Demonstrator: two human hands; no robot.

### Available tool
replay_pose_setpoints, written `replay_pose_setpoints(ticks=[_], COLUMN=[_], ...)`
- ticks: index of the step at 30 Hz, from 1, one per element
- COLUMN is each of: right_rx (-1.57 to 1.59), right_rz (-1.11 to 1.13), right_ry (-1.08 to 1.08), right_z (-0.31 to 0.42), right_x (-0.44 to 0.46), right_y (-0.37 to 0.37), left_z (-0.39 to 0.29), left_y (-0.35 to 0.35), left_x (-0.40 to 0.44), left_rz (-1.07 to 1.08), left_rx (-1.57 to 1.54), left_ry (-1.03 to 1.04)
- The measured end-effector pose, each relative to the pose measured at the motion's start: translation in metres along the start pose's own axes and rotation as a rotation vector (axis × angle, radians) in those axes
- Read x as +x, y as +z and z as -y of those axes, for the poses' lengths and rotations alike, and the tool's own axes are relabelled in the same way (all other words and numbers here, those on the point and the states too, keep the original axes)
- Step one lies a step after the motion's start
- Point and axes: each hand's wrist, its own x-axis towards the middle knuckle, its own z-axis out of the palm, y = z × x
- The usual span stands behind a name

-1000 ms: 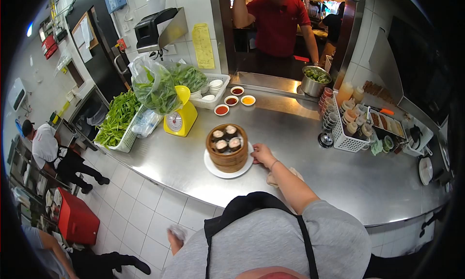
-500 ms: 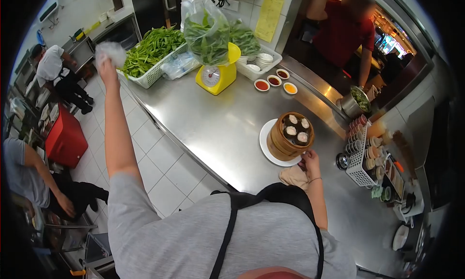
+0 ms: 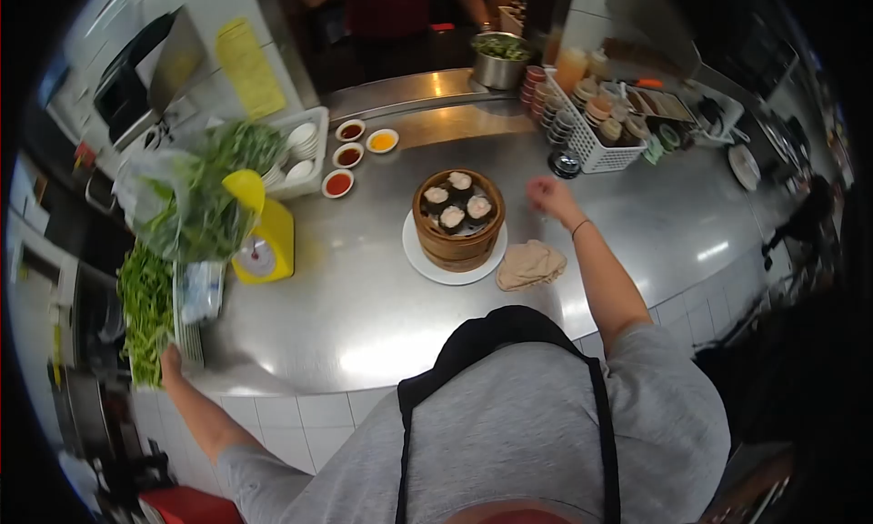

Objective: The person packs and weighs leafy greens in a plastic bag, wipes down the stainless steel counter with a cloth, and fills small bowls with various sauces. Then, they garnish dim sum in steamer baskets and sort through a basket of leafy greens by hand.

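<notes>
A round bamboo steamer holding several dumplings rests on a white plate on the steel counter. My right hand is over the counter to the right of the steamer, just short of a small shiny dark object like a call bell. Motion smears its fingers. Below it a crumpled beige cloth lies beside the plate. Far to the left, my left hand is at the near end of a white basket of leafy greens. Its fingers are mostly hidden.
A yellow scale carries a clear bag of greens. Several sauce dishes stand near the pass. A white basket of cups and jars is at the right. Beyond, a person stands by a metal pot.
My view has turned to the right. My right hand has left the plate's edge and moved forward. My left hand, earlier raised with clear plastic, is now lower beside the greens.
</notes>
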Motion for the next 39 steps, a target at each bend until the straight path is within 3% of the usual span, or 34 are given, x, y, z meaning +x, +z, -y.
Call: replay_pose_setpoints(ticks=[3,4,6,7,9,13,14,17,18,19,21,23,26,28,29,31,33,34,37,39], right_rx=[-0.003,-0.147,-0.359,-0.360,-0.832,-0.837,-0.848,-0.872,-0.822,-0.771,-0.758,-0.724,-0.772,-0.583,-0.245,0.061,0.014,-0.062,-0.334,-0.572], right_rz=[-0.534,-0.766,-0.817,-0.820,-0.779,-0.622,-0.578,-0.553,-0.599,-0.648,-0.642,-0.637,-0.771,-0.852,-0.879,-0.793,-0.667,-0.500,0.078,0.419], right_ry=[-0.244,-0.403,-0.197,-0.196,-0.086,0.082,0.117,0.144,0.146,0.150,0.151,0.015,-0.143,-0.375,-0.602,-0.598,-0.664,-0.608,-0.426,-0.368], right_z=[0.013,0.010,0.038,0.036,0.022,0.014,0.013,0.006,0.000,-0.002,-0.002,0.004,0.069,0.109,0.109,0.156,0.147,0.155,0.184,0.206], right_x=[0.030,0.043,0.044,0.054,0.074,0.098,0.104,0.111,0.112,0.111,0.108,0.103,0.079,0.069,0.086,0.062,0.073,0.061,0.026,0.006], right_y=[-0.069,-0.095,-0.135,-0.150,-0.173,-0.178,-0.177,-0.166,-0.165,-0.164,-0.165,-0.170,-0.185,-0.203,-0.213,-0.166,-0.151,-0.131,-0.088,-0.062], left_z=[-0.015,-0.019,-0.025,-0.029,-0.024,-0.016,-0.016,0.006,0.001,-0.002,-0.011,-0.012,-0.016,-0.040,-0.051,-0.022,0.018,0.025,0.024,0.016], left_y=[-0.022,-0.028,-0.037,-0.042,-0.044,-0.051,-0.065,-0.051,-0.050,-0.047,-0.041,-0.051,-0.085,-0.132,-0.147,-0.139,-0.086,-0.062,0.008,-0.002], left_x=[0.003,0.002,0.002,0.001,0.002,0.002,0.000,0.019,0.009,0.005,0.001,-0.001,-0.038,-0.082,-0.098,-0.068,-0.017,0.000,0.028,0.027], left_rz=[0.114,0.145,0.202,0.227,0.288,0.374,0.564,0.723,0.483,0.482,0.230,0.316,0.320,0.290,0.261,0.268,-0.037,-0.126,-0.090,0.002], left_rx=[0.040,0.046,0.040,0.024,-0.037,-0.195,-0.444,-0.673,-0.316,-0.312,0.004,0.087,-0.663,-0.685,-0.707,-0.656,-0.419,-0.336,-0.222,-0.190], left_ry=[-0.051,-0.067,-0.103,-0.126,-0.152,-0.211,-0.269,-0.266,0.042,0.033,0.174,0.107,0.018,0.001,-0.012,-0.066,0.335,0.373,0.166,0.138])
